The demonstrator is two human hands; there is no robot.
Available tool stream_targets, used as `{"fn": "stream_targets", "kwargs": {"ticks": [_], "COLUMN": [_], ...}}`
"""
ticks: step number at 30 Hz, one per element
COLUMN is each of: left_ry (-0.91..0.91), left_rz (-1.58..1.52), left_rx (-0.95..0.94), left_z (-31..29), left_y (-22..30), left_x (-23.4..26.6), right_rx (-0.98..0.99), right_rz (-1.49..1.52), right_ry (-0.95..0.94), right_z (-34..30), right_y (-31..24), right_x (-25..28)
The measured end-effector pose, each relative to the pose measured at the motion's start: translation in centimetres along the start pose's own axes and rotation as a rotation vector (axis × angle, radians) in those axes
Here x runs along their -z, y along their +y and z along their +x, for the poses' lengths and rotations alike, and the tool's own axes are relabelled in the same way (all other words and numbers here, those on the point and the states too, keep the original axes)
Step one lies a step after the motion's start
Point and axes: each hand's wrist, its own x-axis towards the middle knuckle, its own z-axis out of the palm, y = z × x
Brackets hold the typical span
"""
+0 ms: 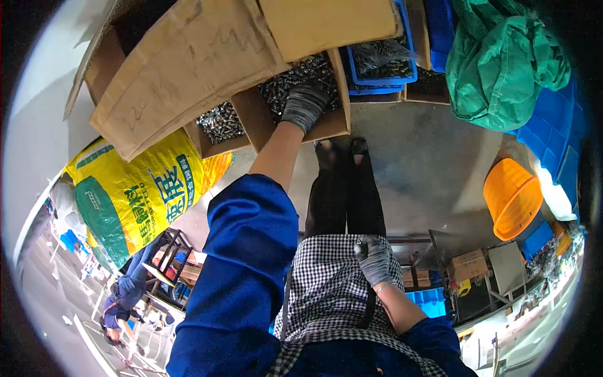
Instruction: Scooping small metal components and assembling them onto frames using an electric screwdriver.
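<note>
My left hand [306,105], in a grey knitted glove, reaches down into an open cardboard box [342,94] of small shiny metal parts [276,94]. Its fingertips are among the parts, so whether they grip any is hidden. Close to my checked apron [323,264], my right hand [375,261] is closed in a matching glove. Something tiny shows at its thumb and fingertips, too small to name. Beside the first box, another cardboard compartment holds more silvery metal parts [220,122].
Cardboard flaps [188,63] overhang the boxes. Blue trays [383,81] with parts stand to their right, then a green sack [502,69]. An orange basket [512,198] is on the right; a yellow-green bag [141,195] lies left. Another person [119,314] is at the far lower left.
</note>
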Motion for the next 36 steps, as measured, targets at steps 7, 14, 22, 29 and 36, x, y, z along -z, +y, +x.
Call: {"fn": "stream_targets", "kwargs": {"ticks": [7,14,22,29,36], "left_ry": [-0.021,-0.133,0.432,0.236,0.218], "left_rz": [0.101,0.111,-0.205,-1.027,-1.514], "left_rx": [-0.023,-0.119,-0.031,0.145,0.436], "left_z": [-0.2,-0.4,-8.9,-24.2,-27.9], "left_y": [-1.0,-0.6,1.8,11.2,14.5], "left_x": [-1.4,0.5,2.6,4.8,6.4], "right_rx": [0.024,0.032,-0.019,0.057,0.037], "right_rz": [-0.018,-0.013,0.351,0.474,0.588], "right_ry": [0.007,0.039,0.072,-0.025,-0.103], "right_z": [0.1,0.1,0.6,4.1,3.2], "right_y": [-0.8,-0.7,2.0,-10.7,-13.1], "right_x": [0.1,-0.1,-0.9,8.1,9.2]}}
